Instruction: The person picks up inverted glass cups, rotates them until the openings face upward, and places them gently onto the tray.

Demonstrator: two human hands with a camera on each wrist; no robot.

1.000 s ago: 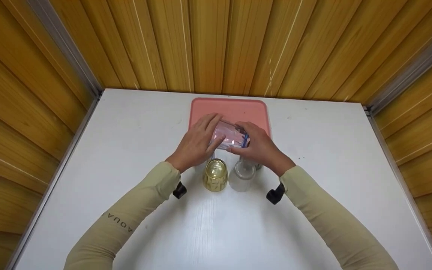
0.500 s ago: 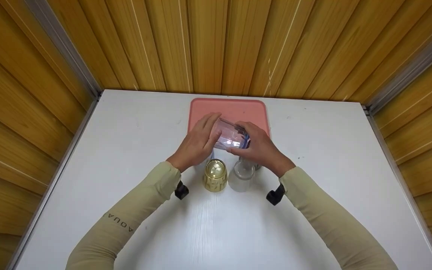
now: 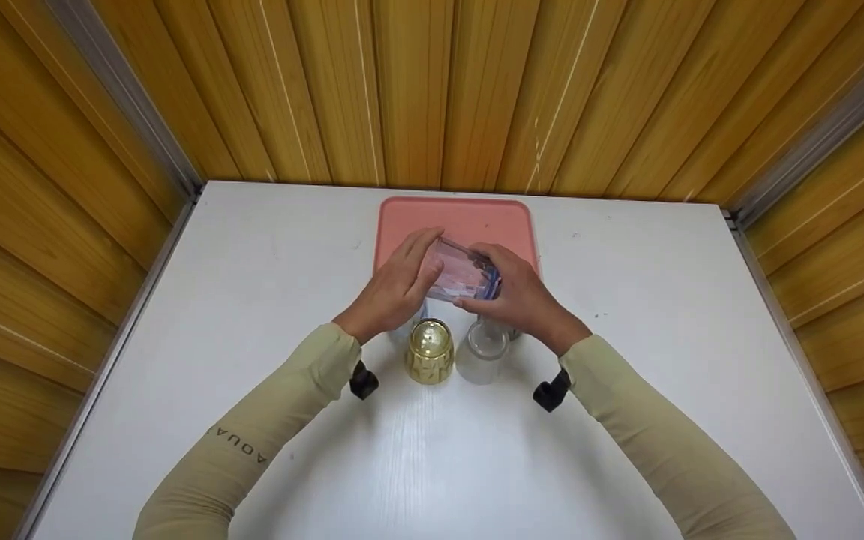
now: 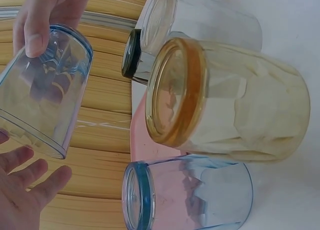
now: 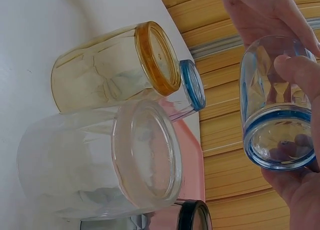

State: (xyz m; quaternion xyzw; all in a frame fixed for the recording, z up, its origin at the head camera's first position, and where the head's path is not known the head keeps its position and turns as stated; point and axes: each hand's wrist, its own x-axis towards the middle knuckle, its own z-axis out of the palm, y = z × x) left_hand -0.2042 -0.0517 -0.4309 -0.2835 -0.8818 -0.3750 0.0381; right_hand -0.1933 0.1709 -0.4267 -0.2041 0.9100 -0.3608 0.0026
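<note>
A clear tumbler with a blue base [image 3: 458, 271] is held tilted above the table. My right hand [image 3: 518, 289] grips it around the base end, thumb on one side and fingers on the other, as the left wrist view also shows. At the rim end is my left hand [image 3: 394, 289], its fingers extended; whether it touches the rim I cannot tell. Below the hands, several tumblers stand upside down: a yellow one [image 3: 430, 351], a clear one [image 3: 484, 351], a blue-based one [image 4: 190, 194] and a dark-based one [image 5: 192, 215]. The last two are mostly covered in the head view.
Behind the tumblers, a pink tray [image 3: 477, 217] lies at the far edge of the white table [image 3: 289, 247]. Wood-look panels [image 3: 417, 90] rise behind the table and at both sides.
Almost nothing moves. The held tumbler turns slightly in my right hand, shifting its reflections, while both arms stay in place.
</note>
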